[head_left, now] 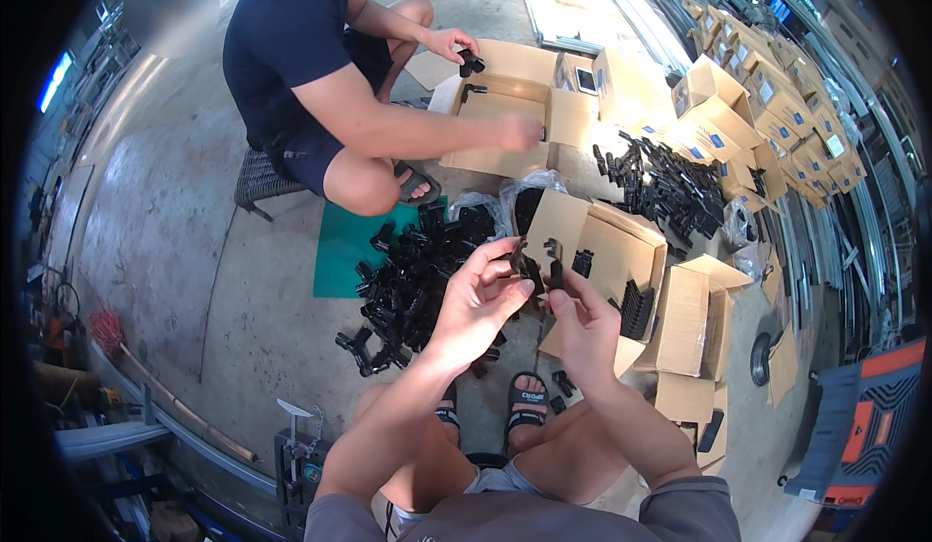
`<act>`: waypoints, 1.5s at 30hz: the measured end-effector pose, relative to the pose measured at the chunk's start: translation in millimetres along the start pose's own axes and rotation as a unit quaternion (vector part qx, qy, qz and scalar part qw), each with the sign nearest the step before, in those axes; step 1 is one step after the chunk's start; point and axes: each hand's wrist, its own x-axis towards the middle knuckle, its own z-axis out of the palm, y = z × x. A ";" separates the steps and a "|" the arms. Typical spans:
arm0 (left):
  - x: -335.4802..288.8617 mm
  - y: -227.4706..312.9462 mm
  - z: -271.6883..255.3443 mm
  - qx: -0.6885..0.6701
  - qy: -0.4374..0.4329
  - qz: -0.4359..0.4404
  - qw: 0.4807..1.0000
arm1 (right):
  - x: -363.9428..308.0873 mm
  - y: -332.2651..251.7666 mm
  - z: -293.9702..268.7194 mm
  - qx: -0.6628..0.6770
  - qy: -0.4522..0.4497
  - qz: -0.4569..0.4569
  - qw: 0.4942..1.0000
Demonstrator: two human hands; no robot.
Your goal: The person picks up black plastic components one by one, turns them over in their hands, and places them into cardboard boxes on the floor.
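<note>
Both my hands are raised in front of me, close together. My left hand (481,304) is closed on a black bracket-like part (525,268), its thumb pressed along the near side. Between the thumb and fingers of my right hand (584,333) stands a second, slimmer black part (554,261) with a notched upper end. The two parts are side by side; I cannot tell whether they touch. Beneath and left of my hands lies a heap of black fittings (403,290). To the right, an open cardboard box (607,236) has a row of black parts (636,311) inside.
A co-worker (291,76) in dark clothes sits on a stool, hands over another open box (505,62). More black parts (670,183) are piled at the right, before stacked cartons (767,86). A green sheet (340,251) lies under the heap. An orange-and-grey case (864,426) stands far right.
</note>
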 end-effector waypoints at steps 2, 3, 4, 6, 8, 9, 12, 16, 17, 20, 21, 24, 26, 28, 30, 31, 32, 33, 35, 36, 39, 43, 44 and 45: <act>-0.6 -0.8 -0.8 -0.005 0.005 0.016 1.000 | 0.1 0.7 1.1 0.033 0.017 -0.001 0.999; -1.1 -2.9 -2.0 0.002 0.000 0.024 1.000 | 0.5 0.8 1.4 0.001 0.007 -0.012 1.000; -2.0 -4.2 -2.9 0.009 -0.004 0.031 0.999 | 1.8 0.5 1.9 -0.029 -0.003 -0.024 0.999; -2.6 -4.9 -2.4 0.025 -0.011 0.039 0.999 | 3.7 -0.9 2.0 -0.066 -0.012 -0.038 0.997; -3.4 -5.1 -1.4 0.020 -0.013 0.043 0.999 | 4.3 -4.0 3.8 -0.071 -0.015 -0.043 0.996; -3.7 -5.3 -0.2 0.007 -0.013 0.043 0.999 | 5.0 -4.7 3.7 -0.085 -0.016 -0.052 0.995; -4.8 -5.0 -0.7 -0.008 -0.015 0.040 0.999 | 5.6 -7.0 2.6 -0.117 -0.023 -0.072 0.990; -6.9 -4.7 -0.3 0.016 -0.022 0.062 0.998 | 5.9 -10.9 -2.3 -0.154 -0.049 -0.084 0.983; -7.1 -5.1 -0.1 0.018 -0.021 0.062 0.998 | 5.5 -11.1 -4.2 -0.170 -0.058 -0.087 0.980; -8.0 -5.0 0.6 0.029 -0.015 0.063 0.997 | 4.9 -21.6 -6.0 -0.239 -0.085 -0.108 0.961; -8.8 -3.2 1.4 0.035 -0.011 0.064 0.997 | 4.8 -22.4 -6.3 -0.256 -0.094 -0.114 0.955; -9.7 -2.6 2.4 0.025 -0.007 0.076 0.997 | 2.9 -22.4 -6.1 -0.279 -0.113 -0.138 0.944; -10.2 -2.2 3.6 0.017 0.002 0.087 0.996 | -0.1 -19.9 -2.4 -0.257 -0.114 -0.161 0.946; -10.9 -0.8 6.1 0.015 0.020 0.098 0.995 | -0.3 -19.9 -3.1 -0.266 -0.127 -0.143 0.945; -12.8 -2.2 8.1 0.012 0.032 0.104 0.994 | -1.3 -21.3 -2.0 -0.266 -0.133 -0.133 0.945; -14.0 -3.1 9.0 0.010 0.038 0.107 0.993 | -2.1 -21.9 -0.4 -0.263 -0.132 -0.132 0.947; -14.5 -4.0 9.5 0.008 0.043 0.111 0.993 | -2.5 -22.3 0.3 -0.260 -0.129 -0.132 0.948; -14.9 -4.0 9.0 0.024 0.040 0.108 0.993 | -2.8 -22.9 0.4 -0.255 -0.127 -0.131 0.949; -15.3 -3.0 8.6 0.064 0.042 0.130 0.989 | -3.2 -24.3 1.0 -0.245 -0.122 -0.129 0.953; -15.7 -2.0 8.4 0.085 0.044 0.141 0.985 | -3.4 -25.2 1.9 -0.221 -0.118 -0.123 0.960; -15.8 -0.2 9.1 0.076 0.034 0.140 0.987 | -3.0 -25.3 2.1 -0.172 -0.112 -0.095 0.974; -12.8 -1.6 15.5 -0.007 0.036 0.089 0.995 | -2.3 -20.2 -3.7 -0.159 -0.100 -0.068 0.980; -11.6 -5.7 15.3 -0.017 0.034 0.075 0.996 | -2.2 -20.0 -4.6 -0.158 -0.093 -0.071 0.980; -11.1 -9.4 14.7 -0.026 0.031 0.061 0.997 | -1.7 -19.0 -4.7 -0.166 -0.100 -0.074 0.978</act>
